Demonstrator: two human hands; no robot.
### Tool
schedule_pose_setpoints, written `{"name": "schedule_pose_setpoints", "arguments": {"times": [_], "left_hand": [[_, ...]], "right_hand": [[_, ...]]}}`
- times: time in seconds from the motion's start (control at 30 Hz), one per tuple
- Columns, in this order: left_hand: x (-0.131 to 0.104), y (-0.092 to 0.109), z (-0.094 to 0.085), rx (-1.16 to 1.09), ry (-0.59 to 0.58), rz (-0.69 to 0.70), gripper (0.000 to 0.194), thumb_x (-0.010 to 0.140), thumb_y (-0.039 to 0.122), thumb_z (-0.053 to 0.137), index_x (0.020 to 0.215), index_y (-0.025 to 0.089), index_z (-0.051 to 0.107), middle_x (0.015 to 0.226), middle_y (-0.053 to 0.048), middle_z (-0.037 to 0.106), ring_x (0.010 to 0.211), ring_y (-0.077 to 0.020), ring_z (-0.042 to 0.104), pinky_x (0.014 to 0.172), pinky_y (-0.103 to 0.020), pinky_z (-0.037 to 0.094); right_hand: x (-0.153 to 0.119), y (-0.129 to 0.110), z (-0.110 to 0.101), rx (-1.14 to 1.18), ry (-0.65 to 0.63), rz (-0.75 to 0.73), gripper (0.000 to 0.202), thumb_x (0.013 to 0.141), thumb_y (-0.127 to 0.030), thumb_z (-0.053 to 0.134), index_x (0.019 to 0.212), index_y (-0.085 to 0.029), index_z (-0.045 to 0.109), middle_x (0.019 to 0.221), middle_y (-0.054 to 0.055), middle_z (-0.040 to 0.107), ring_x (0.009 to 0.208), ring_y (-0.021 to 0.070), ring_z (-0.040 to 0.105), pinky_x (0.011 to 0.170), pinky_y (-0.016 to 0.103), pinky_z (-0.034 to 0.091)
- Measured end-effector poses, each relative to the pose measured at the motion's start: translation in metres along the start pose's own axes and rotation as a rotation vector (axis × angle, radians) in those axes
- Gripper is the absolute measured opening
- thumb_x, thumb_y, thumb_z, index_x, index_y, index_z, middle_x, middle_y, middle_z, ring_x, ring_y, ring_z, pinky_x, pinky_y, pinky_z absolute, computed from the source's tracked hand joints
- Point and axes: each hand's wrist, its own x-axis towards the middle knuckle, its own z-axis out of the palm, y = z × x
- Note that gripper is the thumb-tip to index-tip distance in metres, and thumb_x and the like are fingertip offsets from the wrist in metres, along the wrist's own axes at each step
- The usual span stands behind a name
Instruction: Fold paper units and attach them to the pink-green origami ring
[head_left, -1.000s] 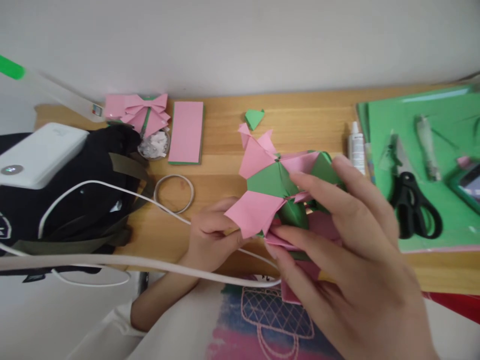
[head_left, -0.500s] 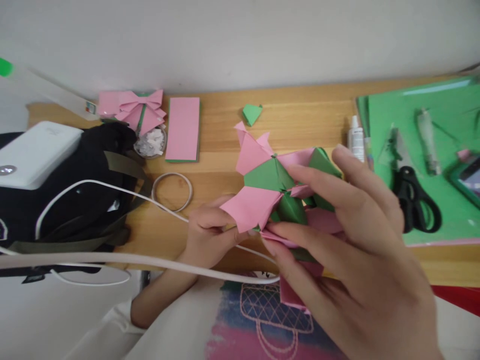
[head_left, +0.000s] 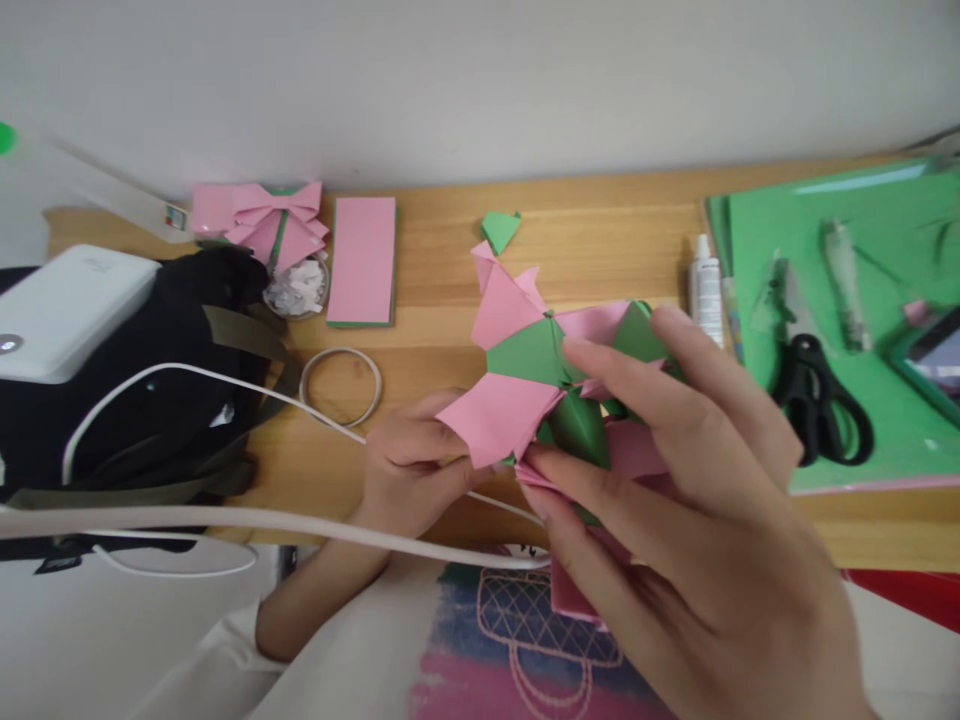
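A folded pink and green origami piece [head_left: 517, 350] with several pointed petals is held up above the table between both hands. My left hand [head_left: 412, 460] grips it from the lower left, its fingertips partly hidden behind a pink petal. From the right, my right hand [head_left: 697, 470] wraps over it. Thumb and a finger of that hand pinch a pink fold at the lower middle, while another fingertip presses on the green centre. Much of the piece's right side is covered by the right hand.
Scissors [head_left: 821, 400] lie on green sheets [head_left: 765, 220] at right, beside a white glue tube [head_left: 705, 290]. A green folded scrap [head_left: 500, 232], pink paper stack [head_left: 363, 260], tape ring [head_left: 341, 385] and pink bow [head_left: 277, 215] sit behind. A white cable [head_left: 300, 530] crosses in front of the black bag [head_left: 172, 420].
The whole view has shifted slightly. Both hands keep their hold on the origami piece, and the right hand's fingers have moved a little to the left over it.
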Motion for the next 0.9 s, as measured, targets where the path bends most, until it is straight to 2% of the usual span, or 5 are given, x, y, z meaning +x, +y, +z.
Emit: {"name": "schedule_pose_setpoints", "arguments": {"times": [0.17, 0.37, 0.53, 0.73, 0.9], "left_hand": [[0.006, -0.003, -0.002, 0.022, -0.055, 0.169, 0.025, 0.069, 0.013, 0.081, 0.09, 0.027, 0.079, 0.087, 0.0, 0.076, 0.074, -0.0135, 0.07, 0.065, -0.022, 0.055], [0.005, -0.003, -0.003, 0.112, -0.067, 0.182, 0.007, 0.072, 0.021, 0.081, 0.076, 0.017, 0.077, 0.082, -0.003, 0.075, 0.071, -0.0129, 0.069, 0.064, -0.021, 0.055], [0.007, -0.003, -0.003, 0.127, -0.089, 0.237, 0.011, 0.078, 0.024, 0.076, 0.072, 0.015, 0.075, 0.079, -0.004, 0.073, 0.069, -0.0117, 0.069, 0.061, -0.019, 0.054], [0.012, -0.004, -0.005, 0.117, -0.166, 0.232, 0.015, 0.079, 0.02, 0.074, 0.065, 0.015, 0.071, 0.075, -0.002, 0.072, 0.066, -0.0107, 0.067, 0.057, -0.017, 0.053], [0.015, -0.003, -0.002, 0.126, -0.12, 0.252, 0.016, 0.078, 0.017, 0.074, 0.062, 0.016, 0.071, 0.073, 0.0, 0.071, 0.062, -0.0094, 0.066, 0.056, -0.016, 0.052]], "right_hand": [[0.0, 0.0, 0.0, 0.003, -0.016, 0.015, 0.019, 0.092, -0.029, 0.055, 0.082, -0.031, 0.071, 0.135, -0.004, 0.058, 0.139, 0.0281, 0.041, 0.112, 0.054, 0.033], [0.002, 0.001, -0.001, 0.027, -0.035, -0.004, 0.018, 0.089, -0.024, 0.058, 0.077, -0.029, 0.07, 0.134, -0.003, 0.06, 0.137, 0.0302, 0.042, 0.111, 0.055, 0.031], [0.002, 0.001, -0.001, 0.02, -0.026, -0.018, 0.018, 0.087, -0.02, 0.057, 0.075, -0.027, 0.068, 0.134, -0.001, 0.06, 0.137, 0.0309, 0.042, 0.11, 0.056, 0.03], [0.003, 0.005, -0.003, -0.005, -0.076, -0.039, 0.022, 0.09, -0.021, 0.055, 0.075, -0.027, 0.069, 0.136, -0.001, 0.058, 0.138, 0.03, 0.04, 0.11, 0.057, 0.029], [0.002, 0.002, -0.001, -0.004, -0.001, 0.003, 0.021, 0.092, -0.023, 0.056, 0.077, -0.028, 0.07, 0.133, -0.001, 0.06, 0.136, 0.0287, 0.043, 0.11, 0.055, 0.031]]}}
